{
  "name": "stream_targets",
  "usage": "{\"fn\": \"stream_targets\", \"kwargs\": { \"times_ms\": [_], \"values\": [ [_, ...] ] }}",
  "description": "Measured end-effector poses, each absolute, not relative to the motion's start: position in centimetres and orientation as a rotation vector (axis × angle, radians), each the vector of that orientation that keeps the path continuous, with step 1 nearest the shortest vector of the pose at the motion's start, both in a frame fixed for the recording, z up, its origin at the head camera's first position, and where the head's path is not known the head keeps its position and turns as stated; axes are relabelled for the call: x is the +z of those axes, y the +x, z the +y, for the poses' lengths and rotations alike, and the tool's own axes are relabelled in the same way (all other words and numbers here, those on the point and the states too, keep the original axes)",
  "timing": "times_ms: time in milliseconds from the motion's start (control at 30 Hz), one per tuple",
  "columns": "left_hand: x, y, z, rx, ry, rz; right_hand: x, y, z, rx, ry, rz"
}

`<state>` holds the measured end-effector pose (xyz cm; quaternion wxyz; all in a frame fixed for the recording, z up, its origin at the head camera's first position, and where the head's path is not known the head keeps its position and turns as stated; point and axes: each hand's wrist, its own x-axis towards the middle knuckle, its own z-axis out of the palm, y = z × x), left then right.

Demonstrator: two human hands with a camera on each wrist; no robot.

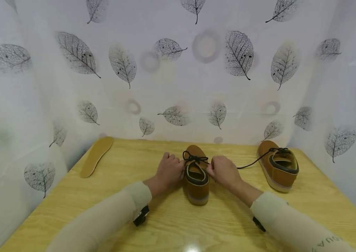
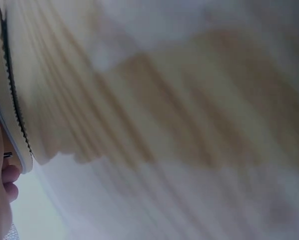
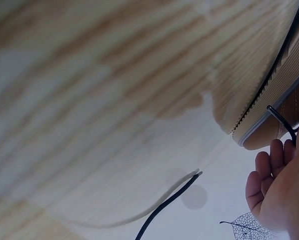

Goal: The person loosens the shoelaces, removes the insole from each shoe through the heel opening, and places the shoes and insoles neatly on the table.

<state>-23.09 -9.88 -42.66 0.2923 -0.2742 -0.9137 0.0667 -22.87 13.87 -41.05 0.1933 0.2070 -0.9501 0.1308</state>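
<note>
A brown shoe [image 1: 198, 190] stands in the middle of the table, heel toward me, its black shoelace [image 1: 196, 159] tied in a bow over the tongue. On the shoe's left side my left hand [image 1: 170, 169] has its fingers curled and pinches one side of the bow. My right hand [image 1: 225, 171] grips the lace on the other side. In the right wrist view, a lace end [image 3: 279, 117] sticks out of that hand's fingers beside the shoe's sole [image 3: 269, 95]. Only a sliver of the left hand [image 2: 2, 190] shows in the left wrist view, next to the sole.
A second brown shoe [image 1: 280, 175], also laced, stands at the back right, one loose lace [image 1: 250, 165] trailing left toward my right hand. A tan insole [image 1: 96, 156] lies at the back left. Behind the wooden table [image 1: 178, 227] hangs a leaf-print curtain [image 1: 178, 84].
</note>
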Motion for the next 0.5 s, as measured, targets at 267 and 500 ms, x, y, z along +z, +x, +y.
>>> {"fn": "stream_targets", "kwargs": {
  "times_ms": [267,500],
  "values": [
    [-43.3,-23.2,-11.3,0.195,-0.763,-2.501,-41.3,-22.7,13.8,0.301,0.576,-2.63],
    [-43.6,-23.6,-11.3,0.193,-0.816,-2.418,-41.7,-22.9,13.8,0.189,0.61,-2.538]
  ]
}}
